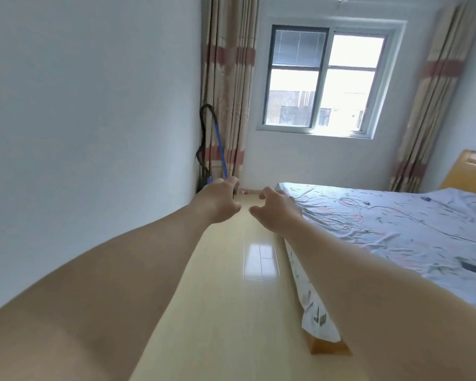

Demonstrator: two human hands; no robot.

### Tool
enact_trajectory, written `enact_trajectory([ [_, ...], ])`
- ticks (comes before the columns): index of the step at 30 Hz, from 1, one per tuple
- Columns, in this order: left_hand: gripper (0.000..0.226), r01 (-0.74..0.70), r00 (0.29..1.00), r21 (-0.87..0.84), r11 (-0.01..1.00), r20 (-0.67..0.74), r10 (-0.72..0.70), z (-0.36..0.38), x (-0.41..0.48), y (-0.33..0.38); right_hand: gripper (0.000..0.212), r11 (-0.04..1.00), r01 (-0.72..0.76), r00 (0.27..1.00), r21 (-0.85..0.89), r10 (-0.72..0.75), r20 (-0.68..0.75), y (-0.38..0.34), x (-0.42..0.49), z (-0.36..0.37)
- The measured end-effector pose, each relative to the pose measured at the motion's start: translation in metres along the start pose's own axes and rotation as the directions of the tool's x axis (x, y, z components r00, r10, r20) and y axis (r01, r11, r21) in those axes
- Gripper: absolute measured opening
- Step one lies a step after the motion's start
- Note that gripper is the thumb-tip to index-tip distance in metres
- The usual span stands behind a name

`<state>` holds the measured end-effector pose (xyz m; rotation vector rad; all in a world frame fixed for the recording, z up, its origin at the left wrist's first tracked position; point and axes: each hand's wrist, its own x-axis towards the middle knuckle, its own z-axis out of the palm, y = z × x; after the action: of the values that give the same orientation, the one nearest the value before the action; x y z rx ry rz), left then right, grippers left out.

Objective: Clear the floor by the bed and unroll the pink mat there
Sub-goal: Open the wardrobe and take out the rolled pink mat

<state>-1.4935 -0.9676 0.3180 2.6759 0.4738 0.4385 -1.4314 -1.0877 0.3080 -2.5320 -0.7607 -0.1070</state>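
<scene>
Reaching both arms out over the floor (231, 284) beside the one bed (396, 232), the person seems to be at the clearing step. One window (324, 78), two curtains (228, 86), and one blue-handled tool (221, 149) in the corner are in view. The left hand (220, 200) and right hand (276, 213) each have a loosely curled, empty grip. One small red item (243, 191) lies by the far wall, likely next to lift. The pink mat is not in view.

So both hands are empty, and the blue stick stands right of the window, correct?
No. The head view shows the blue stick left of the window, in the corner; the left hand and right hand are empty.
</scene>
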Motion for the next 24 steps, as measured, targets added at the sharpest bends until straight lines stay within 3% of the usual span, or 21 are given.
enact_trajectory([
  [5,0.054,-0.118,0.989,-0.05,0.992,0.083,0.121,0.056,0.09,0.029,0.044,0.984,-0.177,0.983,-0.028,0.175,-0.054,0.071,0.07,-0.003],
  [11,0.056,-0.191,0.957,-0.058,0.98,0.213,0.199,0.14,0.172,0.075,0.04,0.948,-0.313,0.95,-0.06,0.313,-0.012,0.18,0.126,0.008],
  [24,0.052,-0.285,0.867,-0.176,0.942,0.371,0.332,0.336,0.36,0.282,0.04,0.823,-0.567,0.823,-0.04,0.564,-0.066,0.46,0.246,-0.08],
])
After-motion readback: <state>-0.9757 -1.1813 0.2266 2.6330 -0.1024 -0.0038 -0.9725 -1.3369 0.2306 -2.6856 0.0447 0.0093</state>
